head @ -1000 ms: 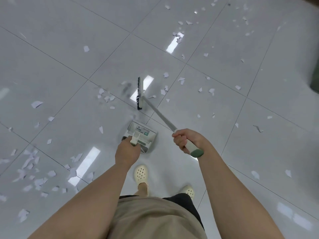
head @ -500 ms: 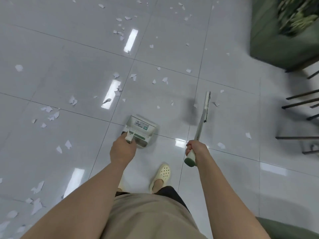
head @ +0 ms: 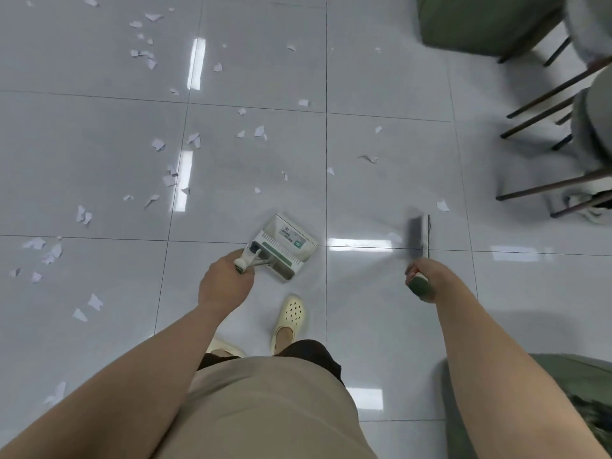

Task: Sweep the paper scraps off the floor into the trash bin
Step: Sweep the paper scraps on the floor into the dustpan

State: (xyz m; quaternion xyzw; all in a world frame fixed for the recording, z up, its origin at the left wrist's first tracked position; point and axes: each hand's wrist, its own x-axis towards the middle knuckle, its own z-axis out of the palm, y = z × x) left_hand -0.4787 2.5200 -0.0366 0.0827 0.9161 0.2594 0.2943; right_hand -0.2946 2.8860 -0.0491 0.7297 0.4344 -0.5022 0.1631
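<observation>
The broom head (head: 418, 236) had swung, within the last second, from the far-left side of the dustpan (head: 287, 244) to its right, and it appeared blurred, consistent with a stroke in progress. The view had also turned: green upholstered seats (head: 490, 21) and dark chair legs (head: 543, 101) now lay beyond and right of the dustpan, where a second before only tile showed.

The left hand (head: 225, 283) was clamped round the dustpan handle, and the pan sat low over the floor (head: 364, 94); contact could not be confirmed. The right hand (head: 422, 276) was wrapped round the broom grip, well apart from the left.

The paper scraps (head: 165, 160) lay mostly beyond and left of the dustpan, with a few isolated pieces (head: 442, 206) just beyond the broom head. No scraps were discernible inside the pan. No trash bin was in view.

Assessment: the broom's shift to the right suggested the stray right-hand pieces were being gathered toward the dustpan first. The main scatter to the left remained unswept, so the task stood at an early stage.
</observation>
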